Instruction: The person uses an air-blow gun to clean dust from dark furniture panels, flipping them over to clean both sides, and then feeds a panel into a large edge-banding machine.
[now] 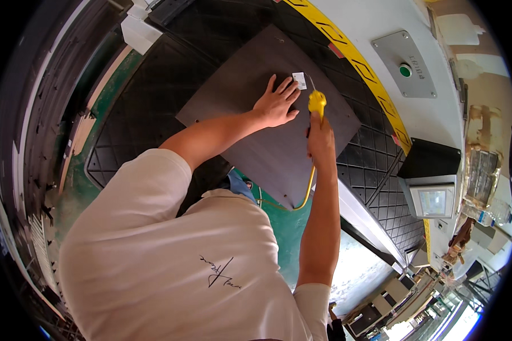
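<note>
A large dark brown square panel [284, 150] lies turned cornerwise in front of me on a black slatted work surface. My left hand [277, 105] rests on it with fingers spread, the fingertips at the edge of a small white label [300, 81]. In my right hand [321, 139] is a yellow air blow gun [317, 102], its grip wrapped by my fingers. Its thin metal nozzle points away from me, the tip just right of the label. A yellow hose [308, 196] runs from the gun down past the panel's near corner.
Black gridded machine table [375, 165] surrounds the panel. Along its far right runs a yellow edge strip [375, 94], beside a white housing with a green button [405, 70]. A small screen [434, 202] stands at right. Green floor [279, 219] shows below the panel.
</note>
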A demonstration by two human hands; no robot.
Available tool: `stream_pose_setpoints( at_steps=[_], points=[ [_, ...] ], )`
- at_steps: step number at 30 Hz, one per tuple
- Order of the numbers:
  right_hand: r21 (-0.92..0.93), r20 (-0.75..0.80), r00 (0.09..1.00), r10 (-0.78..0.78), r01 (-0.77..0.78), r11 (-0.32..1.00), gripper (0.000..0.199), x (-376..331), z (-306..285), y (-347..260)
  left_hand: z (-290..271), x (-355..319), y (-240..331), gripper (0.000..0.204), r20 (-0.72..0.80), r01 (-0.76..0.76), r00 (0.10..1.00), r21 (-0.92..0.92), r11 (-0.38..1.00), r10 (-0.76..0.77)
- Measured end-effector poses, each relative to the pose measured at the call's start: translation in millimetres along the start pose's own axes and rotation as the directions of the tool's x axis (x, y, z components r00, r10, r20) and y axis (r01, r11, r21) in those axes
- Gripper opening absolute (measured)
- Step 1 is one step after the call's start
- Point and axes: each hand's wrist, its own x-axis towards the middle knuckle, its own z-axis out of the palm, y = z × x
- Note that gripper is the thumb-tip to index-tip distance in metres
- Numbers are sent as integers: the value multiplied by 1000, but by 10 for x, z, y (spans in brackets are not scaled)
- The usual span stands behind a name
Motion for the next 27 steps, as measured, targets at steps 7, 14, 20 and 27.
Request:
stream_pose_setpoints(
  at_steps=[7, 14, 20, 27],
  points=[
    [61, 193, 896, 399, -417, 907, 29, 188, -55, -1036, -56, 11, -36, 62, 12, -37, 999, 30, 999, 37],
    [104, -27, 908, 419, -414, 904, 54, -258, -308, -258, 142, -13, -122, 47, -188, -62, 981, -49, 997, 52],
    [571, -33, 694, 719, -577, 584, 55, -1197, -717, 564, 43, 16, -60, 36, -250, -103, 966, -143, 984, 64],
    [332, -57, 713, 699, -647, 686, 19, -2194, -314, 1000, 74, -25, -155, 23, -264, -199, 958, -319, 927, 115]
  ],
)
